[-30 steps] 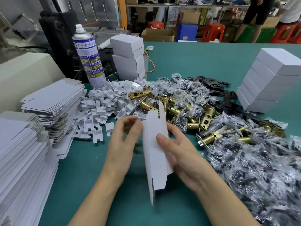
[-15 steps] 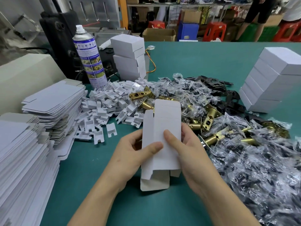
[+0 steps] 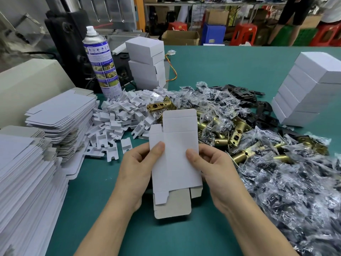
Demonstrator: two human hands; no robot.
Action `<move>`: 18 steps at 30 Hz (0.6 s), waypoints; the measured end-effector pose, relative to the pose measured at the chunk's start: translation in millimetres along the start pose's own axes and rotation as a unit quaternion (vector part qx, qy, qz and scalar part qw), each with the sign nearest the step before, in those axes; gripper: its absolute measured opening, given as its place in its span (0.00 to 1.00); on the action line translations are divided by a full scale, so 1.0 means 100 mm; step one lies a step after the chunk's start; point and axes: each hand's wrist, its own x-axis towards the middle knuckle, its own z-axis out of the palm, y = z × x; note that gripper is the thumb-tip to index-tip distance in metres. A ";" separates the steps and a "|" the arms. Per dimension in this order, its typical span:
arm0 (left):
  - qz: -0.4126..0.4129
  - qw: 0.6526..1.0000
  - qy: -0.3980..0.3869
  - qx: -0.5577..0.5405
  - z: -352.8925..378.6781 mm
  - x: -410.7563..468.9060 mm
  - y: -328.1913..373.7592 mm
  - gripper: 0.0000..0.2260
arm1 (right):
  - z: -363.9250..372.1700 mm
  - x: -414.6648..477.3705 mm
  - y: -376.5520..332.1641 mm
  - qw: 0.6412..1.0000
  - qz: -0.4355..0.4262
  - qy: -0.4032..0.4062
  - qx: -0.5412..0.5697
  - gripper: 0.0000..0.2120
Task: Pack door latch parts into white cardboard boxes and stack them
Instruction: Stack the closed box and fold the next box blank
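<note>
An unfolded white box blank (image 3: 176, 156) stands upright over the green table, its flaps loose at top and bottom. My left hand (image 3: 137, 170) pinches its left edge with the thumb on the front. My right hand (image 3: 215, 172) pinches its right edge the same way. Behind the blank lie brass door latches (image 3: 221, 130), some in clear plastic bags (image 3: 295, 191). A heap of small white cardboard inserts (image 3: 118, 117) lies to the left of them.
Flat box blanks are piled at the left (image 3: 60, 115) and near left (image 3: 27, 191). Closed white boxes stand stacked at the back (image 3: 147, 65) and at the right (image 3: 311, 89). A spray can (image 3: 101, 61) stands at the back left. Black metal plates (image 3: 258, 106) lie behind the bags.
The blank was edge-on a second ago; it has turned to face me flat. Both hands shifted so that their thumbs press the front, and the blank's bottom flaps dropped open.
</note>
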 end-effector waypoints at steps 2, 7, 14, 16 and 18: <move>0.021 0.999 0.012 0.021 0.00 0.00 -0.01 0.11 | 0.04 -0.02 0.02 1.000 0.005 0.000 0.006 0.07; 0.080 0.992 0.083 0.058 -0.02 0.01 -0.05 0.14 | 0.14 -0.10 0.04 0.957 -0.141 0.070 -0.245 0.20; 0.166 0.984 -0.029 0.065 0.07 -0.05 -0.02 0.19 | 0.21 -0.13 0.07 0.975 -0.089 -0.061 -0.195 0.30; 0.210 0.966 0.003 0.148 0.06 -0.04 -0.04 0.13 | 0.17 -0.11 0.05 0.995 -0.037 -0.073 -0.062 0.25; 0.207 0.962 0.044 0.171 0.04 -0.03 -0.05 0.15 | 0.14 -0.09 0.01 0.998 -0.010 -0.062 0.021 0.23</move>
